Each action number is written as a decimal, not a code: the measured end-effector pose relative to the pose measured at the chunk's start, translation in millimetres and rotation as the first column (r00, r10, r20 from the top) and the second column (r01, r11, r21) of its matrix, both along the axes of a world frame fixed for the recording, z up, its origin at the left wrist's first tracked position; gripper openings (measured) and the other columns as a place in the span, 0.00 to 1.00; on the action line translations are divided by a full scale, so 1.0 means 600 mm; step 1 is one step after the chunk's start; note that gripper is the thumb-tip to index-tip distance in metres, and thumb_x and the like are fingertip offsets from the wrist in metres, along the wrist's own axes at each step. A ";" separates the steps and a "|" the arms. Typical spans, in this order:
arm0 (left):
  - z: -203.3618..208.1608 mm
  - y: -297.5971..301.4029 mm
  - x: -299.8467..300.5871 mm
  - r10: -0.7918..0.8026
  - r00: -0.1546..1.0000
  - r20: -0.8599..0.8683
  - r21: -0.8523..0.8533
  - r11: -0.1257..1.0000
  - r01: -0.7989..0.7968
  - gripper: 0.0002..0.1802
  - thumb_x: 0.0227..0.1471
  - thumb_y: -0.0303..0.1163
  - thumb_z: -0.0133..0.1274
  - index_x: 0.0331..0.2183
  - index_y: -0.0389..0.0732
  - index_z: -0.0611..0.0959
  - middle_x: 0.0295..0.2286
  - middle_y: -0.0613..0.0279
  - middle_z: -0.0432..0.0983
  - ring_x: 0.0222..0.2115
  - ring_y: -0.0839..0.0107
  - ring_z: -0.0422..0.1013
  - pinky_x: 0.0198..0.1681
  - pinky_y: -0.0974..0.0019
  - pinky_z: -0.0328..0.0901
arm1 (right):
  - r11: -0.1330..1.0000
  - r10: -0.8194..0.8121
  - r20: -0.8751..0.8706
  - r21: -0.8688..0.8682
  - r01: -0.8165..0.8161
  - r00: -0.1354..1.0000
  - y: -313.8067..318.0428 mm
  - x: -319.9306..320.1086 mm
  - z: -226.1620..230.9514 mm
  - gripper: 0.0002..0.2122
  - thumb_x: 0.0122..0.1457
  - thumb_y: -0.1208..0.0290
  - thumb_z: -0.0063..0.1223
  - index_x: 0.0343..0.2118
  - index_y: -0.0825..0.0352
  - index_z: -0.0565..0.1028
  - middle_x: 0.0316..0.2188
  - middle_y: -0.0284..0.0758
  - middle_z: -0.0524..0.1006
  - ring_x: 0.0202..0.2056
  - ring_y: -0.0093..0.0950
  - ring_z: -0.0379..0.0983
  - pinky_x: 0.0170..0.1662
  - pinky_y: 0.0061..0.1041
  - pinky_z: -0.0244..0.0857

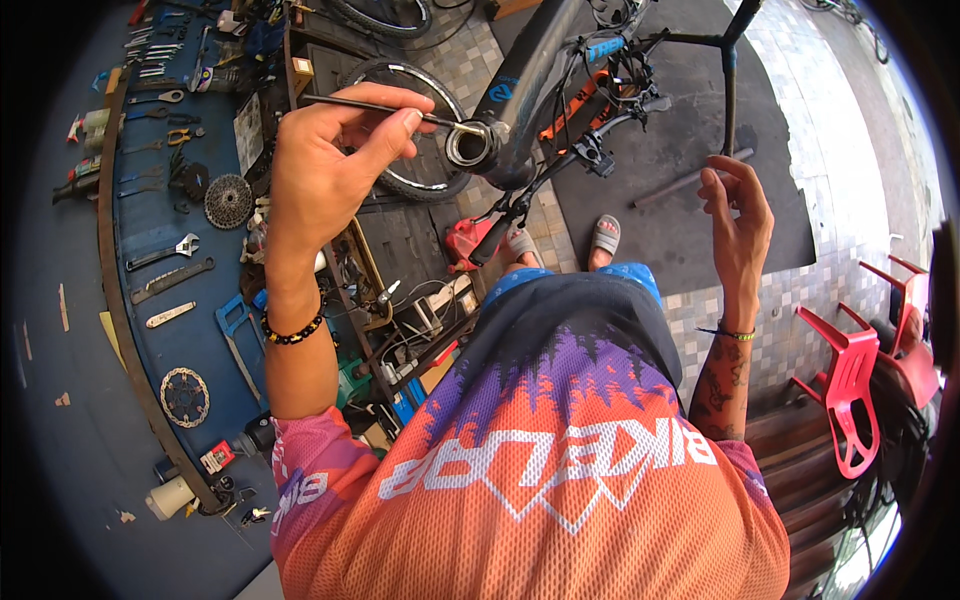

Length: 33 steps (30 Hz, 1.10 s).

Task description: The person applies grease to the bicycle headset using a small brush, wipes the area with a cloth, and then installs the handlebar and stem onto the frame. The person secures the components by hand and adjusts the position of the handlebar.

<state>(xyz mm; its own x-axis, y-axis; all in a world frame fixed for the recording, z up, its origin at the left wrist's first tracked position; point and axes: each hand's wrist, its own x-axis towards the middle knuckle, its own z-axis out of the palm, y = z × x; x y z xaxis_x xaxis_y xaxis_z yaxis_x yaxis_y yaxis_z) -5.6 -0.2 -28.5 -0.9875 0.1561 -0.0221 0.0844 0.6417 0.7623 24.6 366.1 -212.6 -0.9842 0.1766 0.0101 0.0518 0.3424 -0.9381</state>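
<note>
My left hand pinches a thin dark brush between thumb and fingers. The brush's pale tip lies at the rim of the round open end of the bicycle's head tube. That tube belongs to a dark bicycle frame with blue markings. Off to the right, my right hand is raised with curled fingers, its fingertips at the lower end of a slim dark tube. The handlebar with cables and levers hangs beside the frame, below the head tube's right side.
On the left, a blue tool board carries wrenches, a cassette and a brake rotor. A bicycle wheel stands behind the head tube. Red plastic chairs are at the right. A dark mat covers part of the tiled floor.
</note>
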 end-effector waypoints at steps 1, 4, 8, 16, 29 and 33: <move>0.004 -0.001 -0.001 -0.011 1.000 -0.018 -0.019 1.000 0.011 0.07 0.60 0.26 0.60 0.39 0.34 0.90 0.30 0.64 0.86 0.29 0.82 0.79 0.32 0.78 0.71 | 1.000 -0.003 0.003 0.000 0.003 1.000 0.001 0.001 0.001 0.10 0.66 0.67 0.62 0.47 0.65 0.81 0.26 0.28 0.79 0.30 0.15 0.74 0.35 0.19 0.65; 0.014 0.003 0.003 -0.028 0.999 -0.034 -0.113 0.993 0.024 0.07 0.60 0.25 0.61 0.40 0.36 0.90 0.31 0.64 0.86 0.29 0.82 0.79 0.32 0.77 0.71 | 1.000 -0.009 0.019 0.003 0.009 1.000 0.003 0.002 0.004 0.10 0.66 0.67 0.62 0.47 0.65 0.81 0.26 0.27 0.79 0.30 0.15 0.74 0.35 0.19 0.65; 0.018 0.001 0.011 -0.079 0.993 -0.088 -0.182 0.981 0.062 0.08 0.57 0.22 0.60 0.39 0.38 0.90 0.32 0.63 0.86 0.29 0.80 0.79 0.32 0.75 0.73 | 1.000 -0.008 0.014 0.005 0.008 1.000 0.004 0.003 -0.001 0.11 0.66 0.67 0.62 0.47 0.65 0.81 0.25 0.27 0.78 0.30 0.15 0.73 0.36 0.19 0.65; 0.039 0.034 0.016 -0.221 0.963 -0.151 -0.321 0.933 0.164 0.07 0.54 0.19 0.59 0.36 0.36 0.88 0.32 0.61 0.84 0.28 0.73 0.80 0.32 0.72 0.74 | 1.000 -0.011 0.013 0.006 0.011 1.000 0.006 0.000 -0.002 0.11 0.66 0.66 0.63 0.47 0.65 0.81 0.25 0.26 0.77 0.29 0.15 0.72 0.36 0.20 0.65; 0.102 -0.162 0.082 0.338 0.854 -0.396 0.005 0.931 -0.366 0.12 0.67 0.29 0.53 0.44 0.36 0.88 0.34 0.59 0.85 0.31 0.77 0.78 0.33 0.75 0.73 | 1.000 -0.021 0.053 0.007 0.020 0.998 0.024 -0.002 -0.072 0.14 0.68 0.61 0.59 0.50 0.65 0.81 0.28 0.30 0.79 0.32 0.17 0.74 0.36 0.19 0.68; 0.026 -0.403 0.202 0.659 0.639 -0.398 0.095 0.722 -0.685 0.16 0.70 0.30 0.46 0.52 0.36 0.82 0.47 0.53 0.82 0.44 0.68 0.79 0.42 0.66 0.76 | 0.976 0.017 0.249 0.207 -0.070 0.968 0.053 0.009 -0.178 0.17 0.68 0.53 0.58 0.49 0.62 0.81 0.27 0.32 0.80 0.28 0.20 0.74 0.34 0.23 0.68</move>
<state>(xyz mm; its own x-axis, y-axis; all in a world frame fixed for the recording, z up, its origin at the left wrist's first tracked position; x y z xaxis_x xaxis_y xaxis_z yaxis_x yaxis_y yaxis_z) 115.3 -241.8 -13.2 -0.7453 -0.5424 0.3878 -0.1188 0.6804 0.7232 29.7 397.7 -319.5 -0.9679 0.1534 -0.1992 0.2509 0.5392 -0.8039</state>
